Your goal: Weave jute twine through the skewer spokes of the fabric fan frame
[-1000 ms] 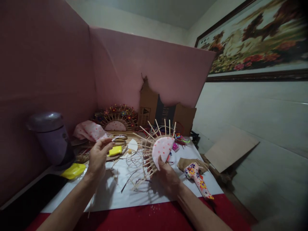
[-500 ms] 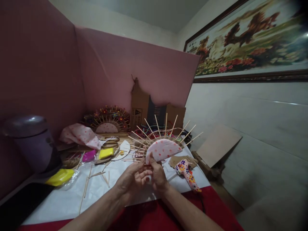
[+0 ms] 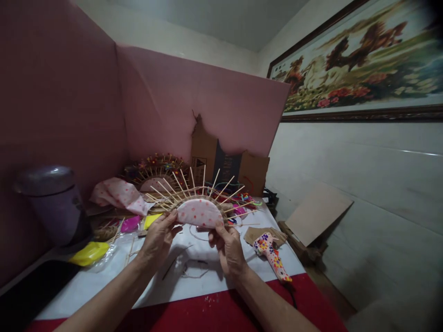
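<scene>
A half-round craft piece (image 3: 200, 213) is held up above the table, faced with pale pink cloth with red dots. Thin wooden sticks fan out from its curved edge, and twine runs along that edge. My left hand (image 3: 162, 233) grips its left corner, thumb in front. At the lower right corner, my right hand (image 3: 228, 246) pinches it, with the other fingers curled behind. A loop of twine or wire hangs beneath the piece. Closest to my right hand lies a flower-patterned glue gun (image 3: 272, 256) on a scrap of cardboard (image 3: 254, 234).
Behind stands a similar fan-shaped piece with coloured flowers (image 3: 154, 184). Dotted cloth (image 3: 117, 194), yellow packet (image 3: 90, 253) and magenta packet (image 3: 130, 224) lie left, by a lidded bin (image 3: 51, 207). Torn cardboard (image 3: 204, 150) leans at the back. White sheet (image 3: 152, 290) covers the red tablecloth.
The craft piece has swung to the left and turned more level. My left hand has moved from its lower edge to the left corner, and my right hand to the right corner.
</scene>
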Tool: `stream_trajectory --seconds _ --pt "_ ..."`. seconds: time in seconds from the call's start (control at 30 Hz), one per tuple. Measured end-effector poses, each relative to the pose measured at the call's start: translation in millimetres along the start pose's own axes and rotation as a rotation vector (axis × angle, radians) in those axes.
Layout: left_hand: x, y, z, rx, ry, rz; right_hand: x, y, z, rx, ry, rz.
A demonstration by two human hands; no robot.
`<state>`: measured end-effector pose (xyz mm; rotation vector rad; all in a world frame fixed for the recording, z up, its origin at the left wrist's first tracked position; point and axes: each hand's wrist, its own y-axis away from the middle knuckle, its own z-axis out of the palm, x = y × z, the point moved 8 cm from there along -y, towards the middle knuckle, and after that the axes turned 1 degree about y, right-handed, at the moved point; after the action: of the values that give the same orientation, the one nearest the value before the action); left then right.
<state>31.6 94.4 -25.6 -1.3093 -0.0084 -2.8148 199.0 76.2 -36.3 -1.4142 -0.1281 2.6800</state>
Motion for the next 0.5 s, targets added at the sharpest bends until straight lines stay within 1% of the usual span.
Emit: stream_trajectory --seconds 0.07,0.1,0.17,0.2,0.23,0.27,0.33,0.43,0.5 --pt "-6.3 7.5 12.1 -0.053 0.032 0.002 8.5 4.5 9.1 0.002 -0.010 0.015" --pt "-12.8 11.9 18.9 -0.079 0.037 -0.026 13.6 6.9 14.3 -0.011 0.012 0.023" --pt "-29.1 19.8 31.6 -0.135 0.023 -0.150 23.2 10.2 24.4 -0.079 0.129 0.022" --pt "-33.1 21.8 35.3 -0.146 0.027 -0.192 27.3 10.8 27.4 -0.115 0.197 0.015" --pt "-32.7 21.9 36.4 -0.141 0.041 -0.209 30.6 10.2 28.2 -0.145 0.255 0.009" --pt "-28.6 20.1 35.4 -0.123 0.064 -0.207 32.6 8.2 26.2 -0.157 0.293 0.001" --pt "-12.5 13.5 27.7 -0.069 0.116 -0.169 30.6 0.4 14.7 -0.130 0.313 -0.023" --pt "7.4 6.5 13.3 -0.029 0.134 -0.186 9.8 -12.5 -9.5 -0.015 0.304 -0.128" --pt "11.7 6.4 3.7 -0.010 0.136 -0.213 -7.9 -15.4 -19.0 0.029 0.288 -0.193"
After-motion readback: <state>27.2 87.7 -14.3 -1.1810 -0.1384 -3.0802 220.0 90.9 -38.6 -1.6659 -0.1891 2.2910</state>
